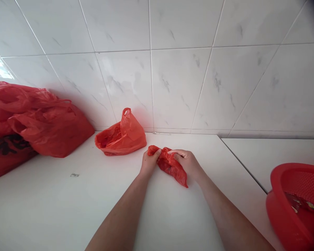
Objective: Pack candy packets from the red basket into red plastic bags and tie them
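Observation:
Between my two hands is a small crumpled red plastic bag (171, 165), held just above or against the white table. My left hand (149, 161) grips its upper left part, with the thumb pressed on the plastic. On the other side, my right hand (187, 160) pinches the bag's upper right edge between thumb and fingers. A loose corner of the bag hangs down toward me. Just beyond my left hand stands another red plastic bag (128, 137), its mouth open and one handle sticking up; its contents are hard to make out.
Large filled red bags (65, 129) are piled at the left against the tiled wall (180, 76). A red plastic basket (282, 209) with some printed packets inside stands at the right edge. The white tabletop (54, 212) has a seam on the right.

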A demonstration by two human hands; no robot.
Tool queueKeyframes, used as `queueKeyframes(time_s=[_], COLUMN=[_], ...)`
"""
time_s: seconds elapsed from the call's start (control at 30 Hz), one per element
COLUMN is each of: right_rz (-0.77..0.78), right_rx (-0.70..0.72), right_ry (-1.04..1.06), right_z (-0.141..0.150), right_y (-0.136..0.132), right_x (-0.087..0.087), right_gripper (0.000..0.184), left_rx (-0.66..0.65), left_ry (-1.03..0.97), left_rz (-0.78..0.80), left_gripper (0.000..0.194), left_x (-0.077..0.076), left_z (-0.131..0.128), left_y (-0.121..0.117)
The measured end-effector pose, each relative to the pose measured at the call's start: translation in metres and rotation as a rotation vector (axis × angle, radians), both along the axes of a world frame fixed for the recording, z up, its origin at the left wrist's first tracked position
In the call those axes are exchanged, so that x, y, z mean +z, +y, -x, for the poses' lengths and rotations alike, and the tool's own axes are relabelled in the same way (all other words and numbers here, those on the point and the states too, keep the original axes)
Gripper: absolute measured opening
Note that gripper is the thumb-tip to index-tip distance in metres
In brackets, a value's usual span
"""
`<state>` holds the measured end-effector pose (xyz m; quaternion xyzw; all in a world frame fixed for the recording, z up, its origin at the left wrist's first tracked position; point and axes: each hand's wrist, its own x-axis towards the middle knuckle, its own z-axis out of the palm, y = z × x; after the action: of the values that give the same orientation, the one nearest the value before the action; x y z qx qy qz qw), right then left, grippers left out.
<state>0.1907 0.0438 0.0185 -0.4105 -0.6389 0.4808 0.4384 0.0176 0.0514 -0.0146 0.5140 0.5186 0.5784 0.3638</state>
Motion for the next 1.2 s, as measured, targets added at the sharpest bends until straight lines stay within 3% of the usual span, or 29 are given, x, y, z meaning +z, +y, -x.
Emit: queueKeyframes(time_s=[0.1, 0.17, 0.23, 0.33, 0.4, 0.47, 0.53, 0.6, 0.73, 0.8, 0.9, 1.0, 1.2], right_rz=[-0.096, -0.126, -0.114, -0.021, 0.032, 0.062, 0.101, 0.15, 0.195, 0.19, 0.19, 0.212, 0.276], right_rx=[-0.024, -0.049, -0.052, -0.021, -0.014, -0.019, -0.013, -0.008, -0.015, -0.014, 0.021, 0.082, 0.126], right_ry=[-0.263, -0.318, -0.274, -0.105, -0.011, 0.039, 0.062, 0.074, 0.084, 0.102, 0.143, 0.202, 0.349], right_z=[0.008, 0.012, 0.014, 0.014, 0.011, 0.007, 0.003, 0.001, 0.0, 0.0, 0.0, 0.001, 0.004], right_y=[-0.006, -0.008, -0.009, -0.008, -0.006, -0.004, -0.001, 0.0, 0.0, 0.0, 0.001, 0.002, 0.002], right_x=[-0.002, -0.005, -0.006, -0.006, -0.006, -0.007, -0.009, -0.011, -0.012, -0.013, -0.012, -0.011, -0.01], right_gripper=[0.036, 0.046, 0.044, 0.022, 0.008, 0.008, 0.016, 0.022, 0.02, 0.02, 0.031, 0.031, 0.042], left_rx=[0.018, 0.018, -0.009, -0.098, -0.132, -0.116, -0.094, -0.099, -0.152, -0.165, -0.151, -0.106, -0.064], left_ry=[-0.014, -0.009, 0.052, 0.337, 0.519, 0.589, 0.633, 0.678, 0.736, 0.701, 0.443, 0.21, 0.062], left_rz=[-0.032, -0.071, -0.134, -0.348, -0.494, -0.565, -0.592, -0.584, -0.501, -0.455, -0.272, -0.105, -0.094], left_gripper=[0.021, 0.018, 0.013, 0.01, 0.019, 0.033, 0.049, 0.052, 0.024, 0.012, 0.014, 0.02, 0.018], left_x=[0.007, 0.014, 0.02, 0.025, 0.024, 0.02, 0.016, 0.013, 0.014, 0.015, 0.011, 0.003, 0.003], left_z=[-0.002, -0.008, -0.015, -0.027, -0.034, -0.038, -0.038, -0.036, -0.029, -0.026, -0.025, -0.023, -0.021], left_y=[-0.003, -0.008, -0.015, -0.025, -0.029, -0.029, -0.027, -0.023, -0.019, -0.019, -0.018, -0.014, -0.009])
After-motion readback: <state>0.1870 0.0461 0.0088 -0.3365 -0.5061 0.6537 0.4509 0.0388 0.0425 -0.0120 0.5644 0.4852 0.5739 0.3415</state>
